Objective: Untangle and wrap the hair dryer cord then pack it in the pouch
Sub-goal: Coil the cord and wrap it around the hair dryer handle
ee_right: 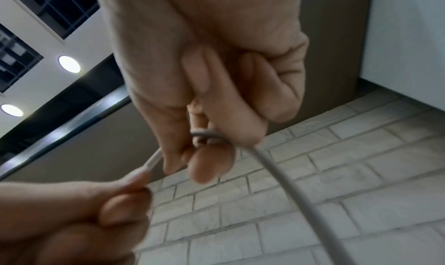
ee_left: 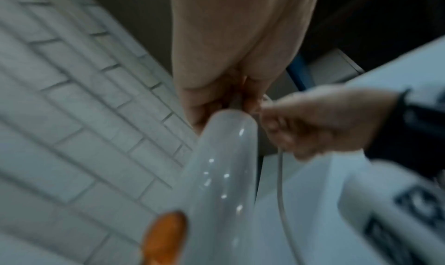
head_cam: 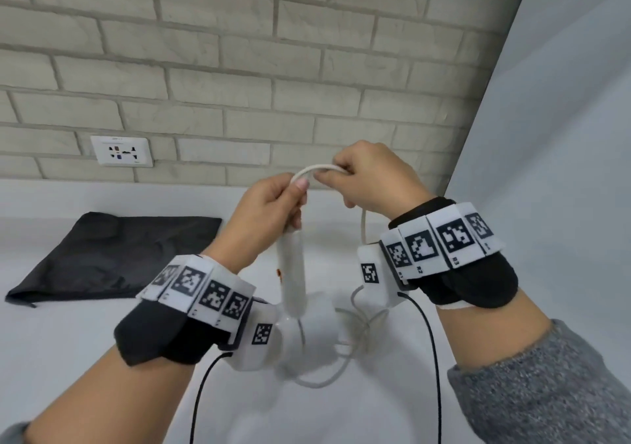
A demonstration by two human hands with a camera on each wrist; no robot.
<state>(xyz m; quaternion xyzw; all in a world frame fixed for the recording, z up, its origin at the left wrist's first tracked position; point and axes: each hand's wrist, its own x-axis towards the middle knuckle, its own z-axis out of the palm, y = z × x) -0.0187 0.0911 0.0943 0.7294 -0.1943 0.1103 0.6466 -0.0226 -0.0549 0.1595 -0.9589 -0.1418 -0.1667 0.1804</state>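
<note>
The white hair dryer [head_cam: 307,327] stands nozzle-down on the counter with its handle [head_cam: 292,273] pointing up. My left hand [head_cam: 297,191] grips the handle's top end where the white cord [head_cam: 317,168] comes out, thumb on the cord. My right hand [head_cam: 327,177] pinches the cord just to the right, so a short arc spans both hands. From the right hand the cord [ee_right: 289,183] drops to tangled loops [head_cam: 358,334] beside the dryer. The left wrist view shows the glossy handle [ee_left: 224,164] and an orange switch [ee_left: 166,236]. The black pouch [head_cam: 112,255] lies flat at the left.
A white counter [head_cam: 85,358] runs under the hands. The grey brick wall [head_cam: 239,68] behind it carries a wall socket [head_cam: 121,151]. A pale panel [head_cam: 563,136] closes off the right side. Black wrist-camera cables [head_cam: 430,358] hang from both wrists.
</note>
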